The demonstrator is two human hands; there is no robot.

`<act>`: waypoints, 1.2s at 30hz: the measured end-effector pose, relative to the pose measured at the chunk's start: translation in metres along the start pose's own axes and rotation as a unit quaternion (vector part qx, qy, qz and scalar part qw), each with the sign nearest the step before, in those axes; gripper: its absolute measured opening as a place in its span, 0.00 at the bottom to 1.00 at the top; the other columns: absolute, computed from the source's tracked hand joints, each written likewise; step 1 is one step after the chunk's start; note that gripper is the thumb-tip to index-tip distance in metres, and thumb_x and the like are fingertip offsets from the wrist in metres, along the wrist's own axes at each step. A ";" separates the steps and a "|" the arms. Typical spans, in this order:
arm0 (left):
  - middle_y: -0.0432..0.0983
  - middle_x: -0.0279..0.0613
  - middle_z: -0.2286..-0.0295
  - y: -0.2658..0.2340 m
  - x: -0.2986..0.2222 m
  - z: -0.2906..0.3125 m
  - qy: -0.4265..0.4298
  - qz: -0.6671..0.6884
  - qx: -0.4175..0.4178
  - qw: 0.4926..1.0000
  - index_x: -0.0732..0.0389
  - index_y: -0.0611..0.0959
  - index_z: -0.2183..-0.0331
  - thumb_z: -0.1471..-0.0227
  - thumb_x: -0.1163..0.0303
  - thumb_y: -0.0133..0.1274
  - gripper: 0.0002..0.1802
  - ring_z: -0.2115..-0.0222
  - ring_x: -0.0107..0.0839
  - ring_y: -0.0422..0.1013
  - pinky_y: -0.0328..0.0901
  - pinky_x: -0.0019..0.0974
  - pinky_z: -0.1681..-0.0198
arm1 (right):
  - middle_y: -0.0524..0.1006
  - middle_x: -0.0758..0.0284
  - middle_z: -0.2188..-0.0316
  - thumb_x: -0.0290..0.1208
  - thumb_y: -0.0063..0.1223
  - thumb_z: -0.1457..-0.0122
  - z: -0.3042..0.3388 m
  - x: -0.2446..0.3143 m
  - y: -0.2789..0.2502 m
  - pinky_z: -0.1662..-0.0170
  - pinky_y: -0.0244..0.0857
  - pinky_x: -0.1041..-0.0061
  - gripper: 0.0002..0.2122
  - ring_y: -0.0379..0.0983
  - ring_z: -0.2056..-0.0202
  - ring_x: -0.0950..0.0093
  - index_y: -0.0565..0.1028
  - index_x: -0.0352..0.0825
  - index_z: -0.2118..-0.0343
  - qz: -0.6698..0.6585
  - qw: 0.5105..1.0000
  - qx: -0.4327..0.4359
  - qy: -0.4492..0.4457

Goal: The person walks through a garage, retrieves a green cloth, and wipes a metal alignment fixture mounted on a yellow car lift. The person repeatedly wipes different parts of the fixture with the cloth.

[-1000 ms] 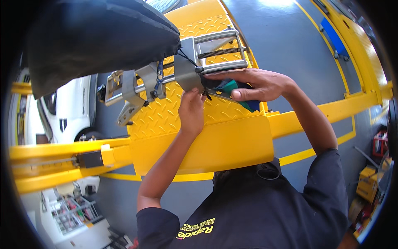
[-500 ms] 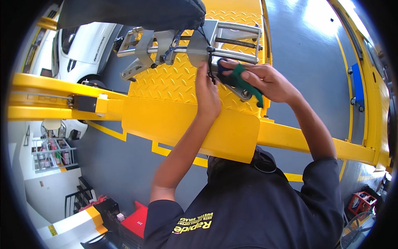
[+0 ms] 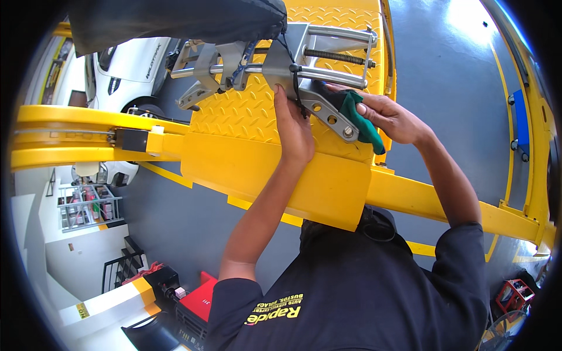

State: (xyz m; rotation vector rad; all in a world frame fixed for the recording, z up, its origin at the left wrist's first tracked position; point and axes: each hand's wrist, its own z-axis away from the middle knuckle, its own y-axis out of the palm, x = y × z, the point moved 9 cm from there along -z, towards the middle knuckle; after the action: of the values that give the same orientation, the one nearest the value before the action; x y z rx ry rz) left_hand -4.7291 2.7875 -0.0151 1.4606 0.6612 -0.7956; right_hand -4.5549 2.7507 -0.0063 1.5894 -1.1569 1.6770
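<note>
A silver metal wheel clamp (image 3: 280, 69), with paired rods and a threaded screw, lies on the yellow checkered-plate surface (image 3: 237, 117). My left hand (image 3: 294, 131) grips the lower edge of its middle block; the thumb shows, and the other fingers are partly hidden. My right hand (image 3: 398, 120) is closed around a green and dark cloth (image 3: 366, 126), pressed to the clamp's slanted, holed arm (image 3: 331, 119). A black cord (image 3: 297, 88) hangs over the block between my hands. Above the clamp's left half sits a dark, cloth-covered shape (image 3: 175, 24).
Yellow beams (image 3: 430, 193) run left and right from the plate. A white vehicle (image 3: 132, 73) stands at the far left, and a blue wheeled board (image 3: 521, 126) is at the right. Red equipment (image 3: 200, 301) is at the lower left, near a railing (image 3: 120, 269).
My right hand has slid the cloth outward and down along the holed arm, uncovering its holes. My left hand keeps its hold on the block. The view has shifted slightly.
</note>
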 end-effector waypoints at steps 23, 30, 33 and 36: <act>0.72 0.34 0.42 -0.003 0.003 -0.002 0.003 -0.017 0.014 1.000 0.54 0.71 0.37 0.26 0.47 0.38 0.28 0.41 0.27 0.66 0.56 0.37 0.38 | 0.74 0.51 0.48 0.48 0.53 0.31 -0.037 0.024 -0.003 0.44 0.73 0.63 0.23 0.77 0.52 0.60 0.79 0.28 0.52 0.039 0.975 -0.180 -0.123; 0.66 0.43 0.36 -0.023 0.007 -0.003 0.008 -0.044 0.003 0.999 0.59 0.65 0.31 0.26 0.50 0.40 0.32 0.35 0.38 0.63 0.52 0.47 0.29 | 0.83 0.58 0.57 0.36 0.59 0.36 -0.051 -0.008 -0.001 0.46 0.71 0.65 0.18 0.79 0.55 0.63 0.79 0.30 0.48 -0.038 0.975 -0.176 -0.127; 0.66 0.42 0.35 -0.035 0.003 -0.006 0.003 -0.011 -0.003 1.000 0.60 0.66 0.32 0.28 0.44 0.43 0.36 0.35 0.36 0.62 0.51 0.45 0.30 | 0.76 0.55 0.45 0.33 0.63 0.38 -0.048 -0.006 -0.005 0.36 0.60 0.58 0.19 0.67 0.38 0.57 0.79 0.35 0.45 -0.001 0.936 -0.255 -0.243; 0.67 0.43 0.35 -0.026 0.014 -0.016 -0.002 -0.005 0.010 1.000 0.60 0.67 0.33 0.28 0.43 0.43 0.37 0.35 0.34 0.62 0.51 0.42 0.31 | 0.76 0.57 0.46 0.41 0.64 0.36 -0.036 0.025 -0.015 0.34 0.57 0.59 0.17 0.64 0.38 0.56 0.83 0.37 0.49 0.179 0.908 -0.291 -0.241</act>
State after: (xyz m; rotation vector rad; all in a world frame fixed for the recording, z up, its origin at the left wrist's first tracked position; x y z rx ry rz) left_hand -4.7406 2.8038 -0.0425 1.4754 0.6607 -0.8153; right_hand -4.5634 2.7845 0.0243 1.4775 -2.0750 0.9693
